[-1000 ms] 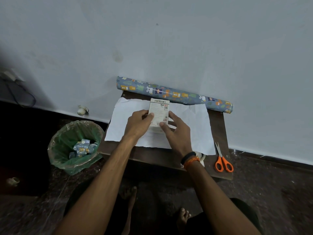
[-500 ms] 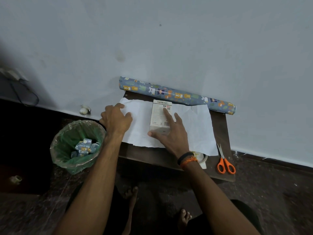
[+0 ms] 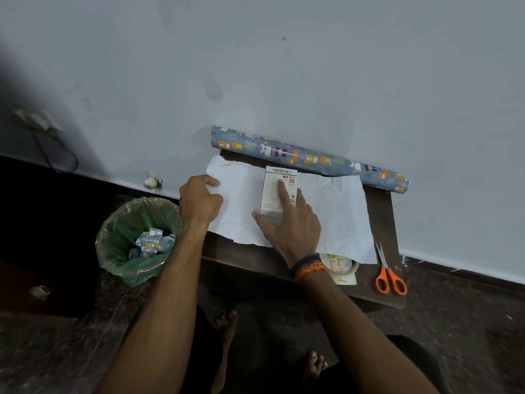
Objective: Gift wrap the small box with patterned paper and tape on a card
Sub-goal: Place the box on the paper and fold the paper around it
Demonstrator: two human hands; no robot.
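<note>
A small white box (image 3: 272, 191) lies on a cut sheet of wrapping paper (image 3: 335, 211), white side up, on a dark wooden table (image 3: 255, 260). My right hand (image 3: 289, 223) rests on the box with straight fingers, the forefinger along its top and the thumb at its near end. At the sheet's left edge my left hand (image 3: 199, 200) pinches the paper between thumb and curled fingers. A roll of blue patterned paper (image 3: 309, 159) lies along the wall behind. A tape roll (image 3: 339, 265) on a white card (image 3: 345, 280) sits near my right wrist.
Orange-handled scissors (image 3: 387, 275) lie at the table's right front corner. A bin with a green liner (image 3: 136, 240) holding paper scraps stands on the floor to the left. The wall runs right behind the table. My bare feet are under the table's front edge.
My left hand left the box and went to the sheet's left edge, where it now pinches the paper. My right hand moved onto the box top and stays there.
</note>
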